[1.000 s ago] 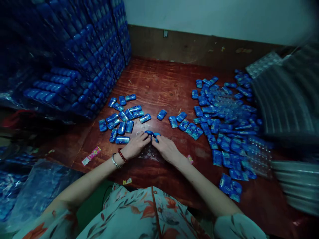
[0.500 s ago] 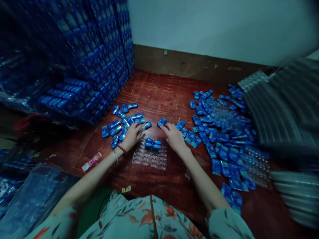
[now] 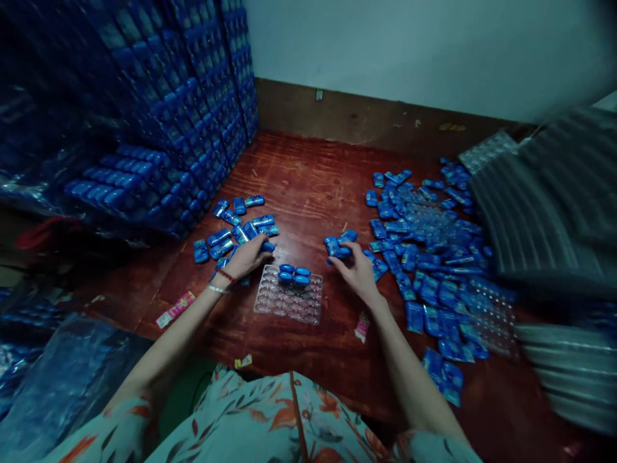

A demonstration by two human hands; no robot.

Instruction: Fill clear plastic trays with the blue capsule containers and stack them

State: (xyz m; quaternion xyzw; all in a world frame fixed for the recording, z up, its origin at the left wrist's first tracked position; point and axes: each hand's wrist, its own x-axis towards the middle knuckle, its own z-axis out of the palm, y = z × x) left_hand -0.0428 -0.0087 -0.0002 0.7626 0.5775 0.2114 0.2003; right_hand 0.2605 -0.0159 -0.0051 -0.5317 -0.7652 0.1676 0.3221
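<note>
My left hand is closed on a small blue packet at its fingertips, beside a loose group of similar packets. Opposite it, my right hand pinches a blue packet between thumb and fingers; another blue packet lies against it, and I cannot tell whether that one is held too. Between the hands a clear plastic tray with rows of oval hollows lies on the table. Several shiny blue oval pieces sit together at its far edge.
A large heap of blue packets covers the right of the reddish wooden table. Stacked clear trays stand beyond it. Tall stacks of filled blue trays rise at the left. Pink wrappers lie near the front.
Both hands have moved apart, away from the tray's far edge. My right hand has shifted right with a blue packet; my left hand has drawn left.
</note>
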